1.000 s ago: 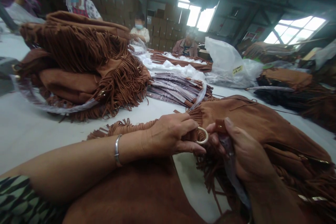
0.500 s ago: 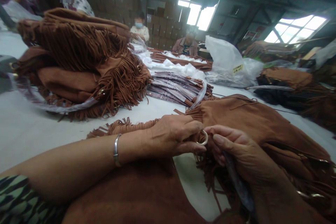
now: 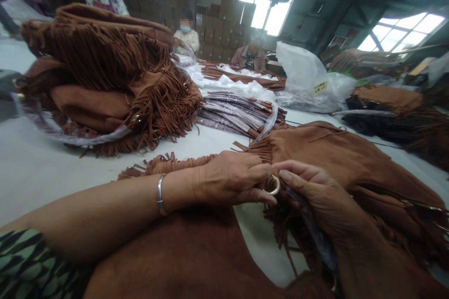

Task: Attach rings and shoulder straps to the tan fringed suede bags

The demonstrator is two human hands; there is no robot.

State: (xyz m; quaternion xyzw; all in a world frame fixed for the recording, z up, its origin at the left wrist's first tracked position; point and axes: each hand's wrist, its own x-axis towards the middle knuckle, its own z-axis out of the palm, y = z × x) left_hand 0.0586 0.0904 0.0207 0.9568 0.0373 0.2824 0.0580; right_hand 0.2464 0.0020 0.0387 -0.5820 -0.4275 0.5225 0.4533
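Note:
My left hand (image 3: pixel 238 178) pinches a gold metal ring (image 3: pixel 274 185) between thumb and fingers, in front of a brown suede fringed bag (image 3: pixel 326 154). Touching it at the fingertips, my right hand (image 3: pixel 312 187) is closed on a strap wrapped in clear plastic (image 3: pixel 315 229), which hangs down below the palm. The strap's end near the ring is hidden by the fingers. Brown suede (image 3: pixel 168 257) lies below my left forearm, and dark fringe hangs under the ring.
Fringed brown bags (image 3: pixel 101 70) are piled at the left on the white table (image 3: pixel 31 168). Wrapped straps (image 3: pixel 235 112) lie in the middle, with a clear plastic bag (image 3: pixel 305 74) behind. More bags (image 3: pixel 389 98) lie at the right. Several people sit or stand beyond.
My right fingertips have shifted slightly over the strap's end near the ring. The ring stays in my left hand. The view has moved a little.

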